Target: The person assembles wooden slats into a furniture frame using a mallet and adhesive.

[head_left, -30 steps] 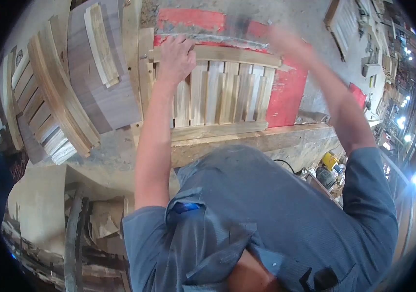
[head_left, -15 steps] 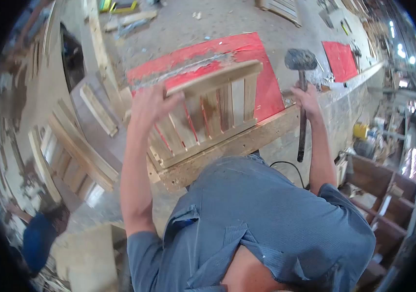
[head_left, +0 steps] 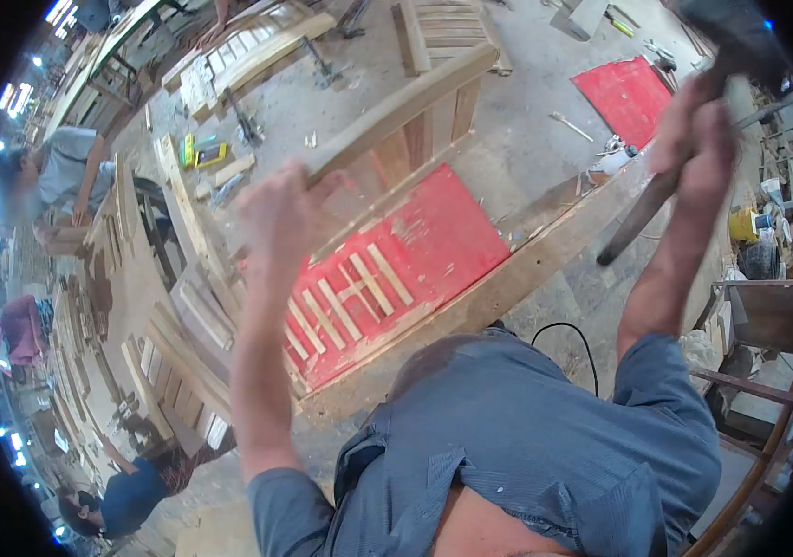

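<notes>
Slatted frame (head_left: pixel 417 137) in left hand (head_left: pixel 276 212), long axis diagonal toward upper right

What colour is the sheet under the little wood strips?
The sheet is red; the head view shows it best.

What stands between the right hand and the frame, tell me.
Nothing visible: the right hand holds the mallet off to the right, with open space toward the frame. The left hand is at the frame's left end, out of the way.
</notes>
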A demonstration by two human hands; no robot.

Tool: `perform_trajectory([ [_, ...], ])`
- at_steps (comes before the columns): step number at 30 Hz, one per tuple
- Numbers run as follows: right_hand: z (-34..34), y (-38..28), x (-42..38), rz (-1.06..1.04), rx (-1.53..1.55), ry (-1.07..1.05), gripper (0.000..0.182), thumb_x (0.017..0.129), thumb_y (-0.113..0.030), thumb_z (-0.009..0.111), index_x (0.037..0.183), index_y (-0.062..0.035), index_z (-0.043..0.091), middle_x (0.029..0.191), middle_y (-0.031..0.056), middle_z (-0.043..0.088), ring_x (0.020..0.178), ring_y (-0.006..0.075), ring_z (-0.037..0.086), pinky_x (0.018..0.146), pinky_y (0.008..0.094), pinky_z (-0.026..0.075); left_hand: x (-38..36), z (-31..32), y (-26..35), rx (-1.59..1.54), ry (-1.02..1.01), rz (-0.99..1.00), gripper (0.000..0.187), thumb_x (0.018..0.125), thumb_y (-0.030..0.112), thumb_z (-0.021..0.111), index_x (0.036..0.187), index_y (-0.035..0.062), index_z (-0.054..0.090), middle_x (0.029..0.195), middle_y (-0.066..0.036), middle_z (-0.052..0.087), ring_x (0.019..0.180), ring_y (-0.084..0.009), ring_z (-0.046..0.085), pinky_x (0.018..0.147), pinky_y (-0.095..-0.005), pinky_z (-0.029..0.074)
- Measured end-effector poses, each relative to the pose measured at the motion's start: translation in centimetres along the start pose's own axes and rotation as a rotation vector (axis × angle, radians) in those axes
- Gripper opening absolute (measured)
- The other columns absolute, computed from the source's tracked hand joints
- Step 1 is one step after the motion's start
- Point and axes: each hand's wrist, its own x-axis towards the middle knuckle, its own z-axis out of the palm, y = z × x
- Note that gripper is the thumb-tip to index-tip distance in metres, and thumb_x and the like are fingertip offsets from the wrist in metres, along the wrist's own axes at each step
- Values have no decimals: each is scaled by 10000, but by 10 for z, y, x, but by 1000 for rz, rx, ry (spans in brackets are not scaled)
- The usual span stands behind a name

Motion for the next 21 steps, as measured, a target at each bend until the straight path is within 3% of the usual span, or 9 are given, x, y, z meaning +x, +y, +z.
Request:
perform_trajectory([
  [3, -21, -55, 83, -450, -118, 74, 328, 998, -293, 469, 1122, 1, 542, 777, 114, 541, 622, 219, 545, 555, 338, 454, 30, 107, 45, -164, -29, 12, 599, 889, 674, 579, 779, 88, 630, 654, -115, 683, 668, -317, 702, 655, -410, 495],
  [7, -5, -20, 143, -692, -309, 324, 362, 926, -217, 486, 1187, 31, 532, 881, 207, 572, 757, 313, 581, 650, 404, 471, 60, 112, 71, -70, -129, -59, 589, 888, 663, 586, 811, 81, 637, 687, -118, 696, 685, -321, 704, 683, -417, 496],
  [9, 4, 77, 145, -431, -561, 290, 399, 890, -178, 495, 1219, 46, 526, 933, 253, 587, 824, 360, 599, 698, 436, 479, 63, 108, 66, -110, -130, -51, 589, 870, 662, 604, 836, 75, 635, 731, -135, 708, 720, -317, 709, 685, -426, 500],
  [12, 26, 262, 26, 128, -1067, -403, 471, 837, -121, 509, 1268, 69, 518, 1010, 323, 611, 925, 430, 626, 769, 485, 491, 62, 105, 67, -116, -163, -69, 539, 848, 615, 669, 851, 78, 632, 787, -155, 717, 764, -315, 713, 703, -432, 509],
  [15, -8, 241, 2, 400, -831, -593, 550, 818, -116, 553, 1336, 61, 490, 1073, 336, 636, 1009, 505, 611, 866, 547, 478, 68, 104, 62, -148, -230, -78, 440, 831, 514, 731, 873, 86, 637, 813, -153, 719, 793, -316, 712, 720, -426, 515],
  [17, -46, 311, -60, 179, -830, -690, 411, 810, -90, 561, 1200, 41, 551, 1002, 325, 646, 981, 502, 623, 833, 548, 494, 64, 112, 56, -178, -256, -75, 424, 816, 478, 752, 890, 77, 636, 844, -164, 716, 821, -342, 704, 728, -446, 520],
  [18, -39, 299, -74, 510, -816, -789, 354, 783, -56, 581, 1129, 19, 570, 975, 311, 649, 952, 503, 623, 806, 546, 498, 70, 115, 52, -207, -274, -73, 413, 801, 442, 773, 907, 69, 634, 874, -175, 714, 848, -368, 695, 736, -466, 524],
  [20, -46, 339, -136, 501, -672, -781, 230, 766, -81, 636, 970, 6, 581, 920, 281, 661, 915, 487, 630, 772, 542, 498, 88, 101, 59, -235, -231, -42, 390, 785, 407, 789, 925, 75, 639, 863, -162, 712, 843, -353, 695, 751, -457, 522],
  [21, -45, 358, -163, 470, -773, -942, 230, 762, -114, 666, 952, -10, 588, 888, 267, 668, 893, 479, 640, 766, 554, 501, 100, 98, 65, -273, -223, -16, 375, 769, 371, 806, 944, 82, 644, 851, -149, 710, 837, -338, 695, 766, -447, 520],
])
